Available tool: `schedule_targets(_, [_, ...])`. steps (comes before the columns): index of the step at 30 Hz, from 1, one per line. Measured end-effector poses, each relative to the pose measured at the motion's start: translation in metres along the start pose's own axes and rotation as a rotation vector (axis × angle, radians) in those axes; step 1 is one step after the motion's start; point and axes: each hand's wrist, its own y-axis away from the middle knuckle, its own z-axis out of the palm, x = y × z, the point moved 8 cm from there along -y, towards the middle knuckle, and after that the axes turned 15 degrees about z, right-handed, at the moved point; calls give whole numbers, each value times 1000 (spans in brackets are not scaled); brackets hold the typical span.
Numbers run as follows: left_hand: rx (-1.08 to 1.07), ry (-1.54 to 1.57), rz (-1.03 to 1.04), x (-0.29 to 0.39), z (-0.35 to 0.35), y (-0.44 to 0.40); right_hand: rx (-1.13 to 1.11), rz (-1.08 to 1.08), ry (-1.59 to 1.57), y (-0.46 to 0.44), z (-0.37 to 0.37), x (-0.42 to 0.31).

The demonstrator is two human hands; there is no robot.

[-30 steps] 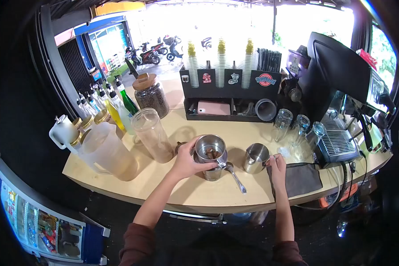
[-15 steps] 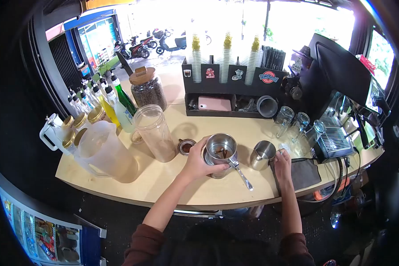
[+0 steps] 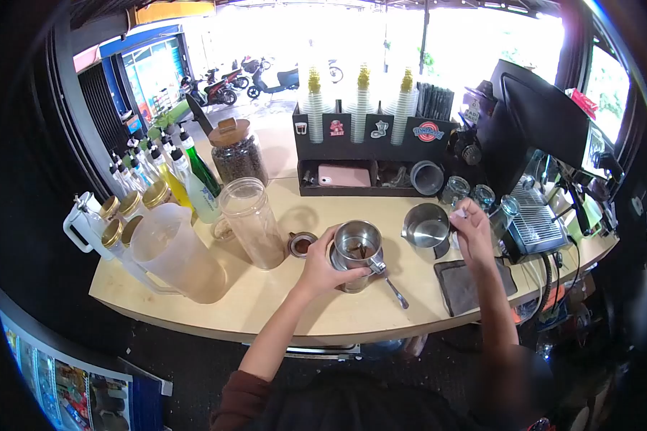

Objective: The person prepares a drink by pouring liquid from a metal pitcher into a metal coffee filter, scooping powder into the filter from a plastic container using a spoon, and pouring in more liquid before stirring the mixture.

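Observation:
My left hand (image 3: 323, 264) is wrapped around the left side of a stainless steel cup (image 3: 359, 239), which stands upright near the counter's front. A few dark brown pieces and a shiny patch show inside. A metal handle, perhaps a spoon's (image 3: 397, 293), points from the cup toward the front edge. My right hand (image 3: 473, 221) is closed at the handle side of a steel milk pitcher (image 3: 425, 225), whose mouth faces me. The pitcher's handle is mostly hidden by the fingers. A small dark dish (image 3: 303, 245) with brown powder sits left of the cup.
A tall clear jar (image 3: 255, 233) and a frosted jug (image 3: 176, 251) stand left. Syrup bottles (image 3: 194, 161) and a coffee bean jar (image 3: 239, 158) are behind. A black cup organizer (image 3: 374, 147) lines the back. Glass mugs (image 3: 456, 189), a dark cloth (image 3: 474, 287) and a coffee machine (image 3: 535, 219) are right.
My right hand has lifted the pitcher up and away from me, turning its mouth further into view. More of the cloth is uncovered. My left hand stays on the cup; the view has shifted slightly.

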Motion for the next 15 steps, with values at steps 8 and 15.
schedule_targets(8, [-10,-47,-8,3,-1,-1,-123,56,139,-19,57,-36])
schedule_targets(15, [-10,-85,-7,1,-3,-1,-165,78,242,-31,74,-37])
